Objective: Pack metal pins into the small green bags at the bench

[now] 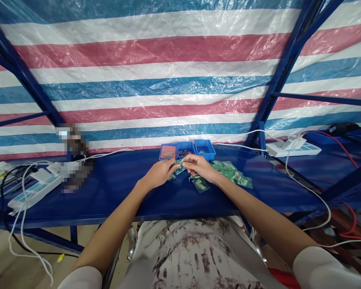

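A small clear-and-green plastic bag [181, 167] is pinched between my hands above the blue table [117, 192]. My left hand [157, 174] grips its left side, thumb and fingers together. On its upper right, the fingers of my right hand [202, 166] are closed at the bag's edge; whether they also hold a small part is too fine to tell. Another flat bag [201, 184] with something pale inside lies below my right hand. To the right of that hand, a heap of similar green bags [233, 173] spreads over the table, partly hidden by my wrist.
Behind my hands stand three blue bins: a left bin [160, 153] with reddish and tan pieces, a middle bin [185, 144] with small dark metal parts, and a right bin [212, 149]. Power strips [37, 192] [297, 149] with cables lie at both sides. Striped sheeting [168, 88] hangs behind.
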A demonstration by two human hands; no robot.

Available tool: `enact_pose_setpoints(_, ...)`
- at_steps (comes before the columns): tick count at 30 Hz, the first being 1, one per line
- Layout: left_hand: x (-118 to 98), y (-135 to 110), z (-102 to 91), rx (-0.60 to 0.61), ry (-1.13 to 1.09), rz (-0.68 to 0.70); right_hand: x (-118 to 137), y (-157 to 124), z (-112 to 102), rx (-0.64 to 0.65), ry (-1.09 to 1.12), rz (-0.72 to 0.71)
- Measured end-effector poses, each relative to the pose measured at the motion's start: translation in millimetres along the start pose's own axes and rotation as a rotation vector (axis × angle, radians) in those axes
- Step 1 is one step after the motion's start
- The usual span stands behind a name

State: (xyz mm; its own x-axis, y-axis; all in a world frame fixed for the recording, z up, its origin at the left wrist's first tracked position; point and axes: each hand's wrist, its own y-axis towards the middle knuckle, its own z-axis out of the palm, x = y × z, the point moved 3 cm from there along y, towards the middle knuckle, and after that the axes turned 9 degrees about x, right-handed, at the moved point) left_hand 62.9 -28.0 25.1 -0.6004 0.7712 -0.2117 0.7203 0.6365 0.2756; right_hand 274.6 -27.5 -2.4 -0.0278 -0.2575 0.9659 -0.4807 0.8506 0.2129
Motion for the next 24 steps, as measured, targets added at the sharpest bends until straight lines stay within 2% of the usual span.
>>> enact_pose_setpoints(5,0,-2,0.8,0.053,0.005,-0.035,-3,0,0,0.069,-0.035,0.001)
enact_pose_setpoints(9,-4,-4,-4.5,0.010,-0.084,-0.012,-9,2,-4,-0.004,0.002,0.015)
enact_pose_setpoints(13,-12,-6,-11.0,-0.032,-0.057,0.021,-9,3,-7,-0.063,0.056,0.017)
enact_pose_setpoints(18,-15,-5,-11.3,0.003,0.012,0.025,-4,1,-7,-0.063,0.085,0.025)
enact_pose_setpoints(24,-7,-5,-7.6,-0.064,0.072,0.090,-5,1,-7,-0.044,0.094,0.005)
